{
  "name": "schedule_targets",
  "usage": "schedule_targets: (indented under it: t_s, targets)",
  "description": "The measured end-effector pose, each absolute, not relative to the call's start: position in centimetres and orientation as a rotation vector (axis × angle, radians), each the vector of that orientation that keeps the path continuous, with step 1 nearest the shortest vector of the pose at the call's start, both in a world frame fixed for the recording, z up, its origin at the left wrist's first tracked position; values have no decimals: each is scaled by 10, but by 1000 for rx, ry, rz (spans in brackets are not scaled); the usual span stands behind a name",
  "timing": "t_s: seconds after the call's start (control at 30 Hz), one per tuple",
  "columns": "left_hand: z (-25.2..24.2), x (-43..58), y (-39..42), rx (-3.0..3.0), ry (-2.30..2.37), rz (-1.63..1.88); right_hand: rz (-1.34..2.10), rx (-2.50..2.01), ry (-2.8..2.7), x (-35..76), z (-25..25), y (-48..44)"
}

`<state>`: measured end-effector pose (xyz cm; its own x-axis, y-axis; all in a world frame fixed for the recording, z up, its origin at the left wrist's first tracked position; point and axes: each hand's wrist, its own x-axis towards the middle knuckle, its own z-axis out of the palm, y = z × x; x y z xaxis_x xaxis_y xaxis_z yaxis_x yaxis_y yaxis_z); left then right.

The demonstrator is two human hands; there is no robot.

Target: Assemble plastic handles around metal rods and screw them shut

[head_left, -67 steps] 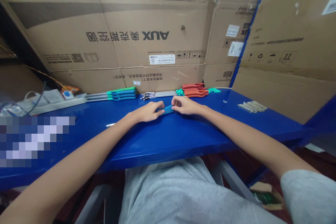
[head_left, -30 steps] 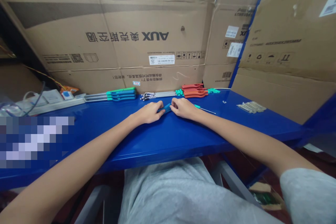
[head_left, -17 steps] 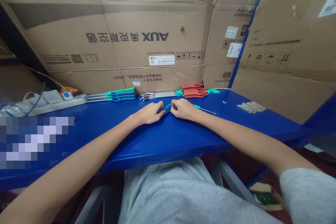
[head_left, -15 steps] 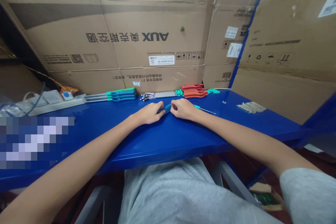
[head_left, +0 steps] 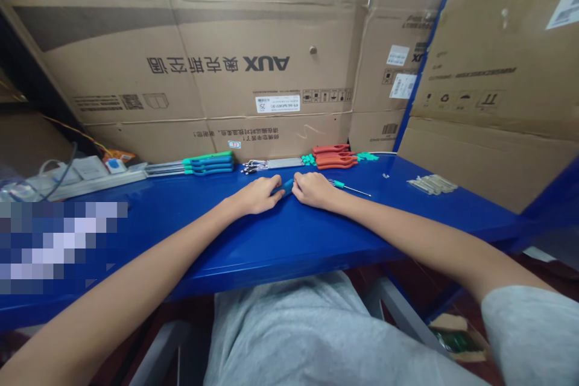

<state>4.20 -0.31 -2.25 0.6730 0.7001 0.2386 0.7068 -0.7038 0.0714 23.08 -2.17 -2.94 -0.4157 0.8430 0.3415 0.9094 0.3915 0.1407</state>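
A small blue plastic part (head_left: 287,187) sits between my left hand (head_left: 257,195) and my right hand (head_left: 313,190), with the fingertips of both hands on it. Most of it is hidden by my fingers. Just beyond my right hand, a thin screwdriver (head_left: 350,188) with a green-and-blue handle lies on the blue table (head_left: 289,235). Its handle is close to my knuckles. A row of green-and-blue handled tools (head_left: 208,163) lies along the table's back edge, left of my hands.
Farther along the back edge are metal parts (head_left: 272,163), orange-red handled tools (head_left: 336,158) and small green pieces (head_left: 368,157). A pale bundle (head_left: 432,184) lies at the right. A power strip (head_left: 85,174) with cables sits at the left, and cardboard boxes (head_left: 253,66) rise behind.
My hands have drawn closer together over the blue part and sit slightly nearer the front of the table. The thin screwdriver has come into view to the right of my right hand.
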Motion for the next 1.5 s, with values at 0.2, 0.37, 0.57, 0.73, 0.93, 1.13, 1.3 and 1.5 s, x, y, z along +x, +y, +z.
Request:
schedule_targets:
  t_s: [0.2, 0.37, 0.57, 0.73, 0.93, 1.13, 1.3, 1.5]
  targets:
    - [-22, 43, -3, -2838, -1210, -388, -506, -1612, -2464, 228, -31, -21]
    - [-22, 42, -2, -2836, -1236, -390, -504, -1598, -2472, 229, -29, -21]
    - [-21, 42, -3, -2837, -1243, -378, -447, -1551, -2419, 233, -27, -23]
    - [-22, 42, -4, -2829, -1244, -366, -446, -1527, -2439, 234, -30, -20]
    - [-21, 42, -4, -2828, -1234, -359, -490, -1529, -2469, 233, -31, -20]
    - [-22, 42, -4, -2828, -1231, -374, -529, -1553, -2483, 231, -31, -21]
    - [-22, 41, -3, -2831, -1229, -376, -525, -1576, -2491, 230, -32, -19]
    - [-22, 41, -1, -2818, -1268, -372, -464, -1579, -2404, 232, -27, -23]
